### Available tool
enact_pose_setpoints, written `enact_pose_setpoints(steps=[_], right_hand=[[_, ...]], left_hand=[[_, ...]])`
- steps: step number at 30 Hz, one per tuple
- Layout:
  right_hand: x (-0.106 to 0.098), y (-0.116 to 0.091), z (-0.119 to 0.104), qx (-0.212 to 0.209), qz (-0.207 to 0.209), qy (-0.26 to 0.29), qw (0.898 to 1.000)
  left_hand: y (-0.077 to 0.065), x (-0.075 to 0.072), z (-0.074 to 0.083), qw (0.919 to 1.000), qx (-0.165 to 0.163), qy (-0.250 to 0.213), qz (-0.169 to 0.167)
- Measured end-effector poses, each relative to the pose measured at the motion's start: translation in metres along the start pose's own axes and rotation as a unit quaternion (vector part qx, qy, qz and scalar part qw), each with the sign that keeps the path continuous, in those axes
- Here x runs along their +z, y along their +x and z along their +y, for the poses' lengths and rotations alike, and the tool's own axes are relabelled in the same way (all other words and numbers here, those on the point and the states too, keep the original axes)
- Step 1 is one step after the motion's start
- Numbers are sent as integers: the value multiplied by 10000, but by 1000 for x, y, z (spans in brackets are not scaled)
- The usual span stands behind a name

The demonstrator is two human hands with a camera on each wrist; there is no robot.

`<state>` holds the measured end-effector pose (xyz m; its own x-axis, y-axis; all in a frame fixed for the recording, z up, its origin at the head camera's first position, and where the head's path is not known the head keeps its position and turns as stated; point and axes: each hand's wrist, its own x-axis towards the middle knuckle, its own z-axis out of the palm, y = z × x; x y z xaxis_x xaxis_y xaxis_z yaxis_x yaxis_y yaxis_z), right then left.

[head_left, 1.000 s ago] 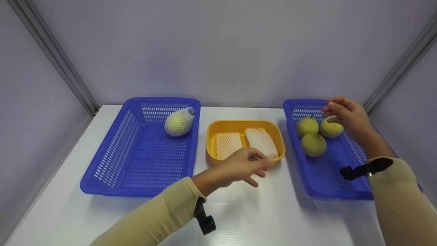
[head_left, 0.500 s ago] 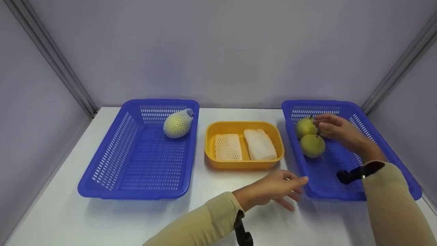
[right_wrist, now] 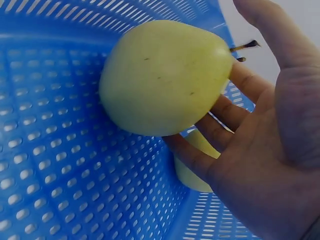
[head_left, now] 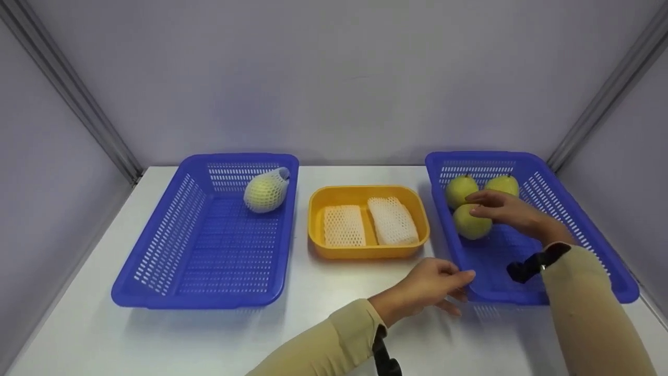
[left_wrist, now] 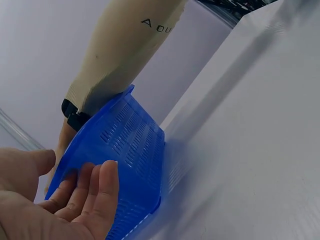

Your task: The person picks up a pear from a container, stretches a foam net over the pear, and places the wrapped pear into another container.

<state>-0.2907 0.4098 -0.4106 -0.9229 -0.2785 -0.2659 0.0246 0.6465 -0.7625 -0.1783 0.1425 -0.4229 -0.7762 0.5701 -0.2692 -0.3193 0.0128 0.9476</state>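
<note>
My right hand (head_left: 514, 216) reaches into the right blue basket (head_left: 582, 240) over the nearest pear (head_left: 472, 224). In the right wrist view its fingers lie along the far side of that pear (right_wrist: 165, 80), and the thumb stands off it near the dark stem. Two more pears sit behind, a left one (head_left: 461, 191) and a right one (head_left: 503, 184) partly covered by the hand. My left hand (head_left: 430, 284), fingers loosely bent and holding nothing, is beside the basket's near left corner. The left wrist view has those fingers (left_wrist: 105, 195) right at the basket wall (left_wrist: 130, 145).
A yellow tub (head_left: 365, 252) in the middle holds a left foam net sleeve (head_left: 344, 225) and a right one (head_left: 392, 220). In the left blue basket (head_left: 209, 300) lies a pear (head_left: 265, 193) in a foam net. Panels wall in the white table (head_left: 308, 324).
My left hand has moved right and toward me, from over the yellow tub to the right basket's corner. The right hand has come down and left onto the nearest pear.
</note>
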Motion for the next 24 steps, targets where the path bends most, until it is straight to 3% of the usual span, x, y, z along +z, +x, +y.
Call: enact_pose_setpoints(steps=[6,15,24], right_hand=[[6,4,0,68,-418,-89,9991],[9,8,3,-110,-455,8,9989],[9,6,-1,-117,-503,-287,9983]], left_hand=[[4,3,-4,9995,208,-237,-61],[5,6,-2,9995,25,-303,92],[5,8,0,9997,45,-68,228]])
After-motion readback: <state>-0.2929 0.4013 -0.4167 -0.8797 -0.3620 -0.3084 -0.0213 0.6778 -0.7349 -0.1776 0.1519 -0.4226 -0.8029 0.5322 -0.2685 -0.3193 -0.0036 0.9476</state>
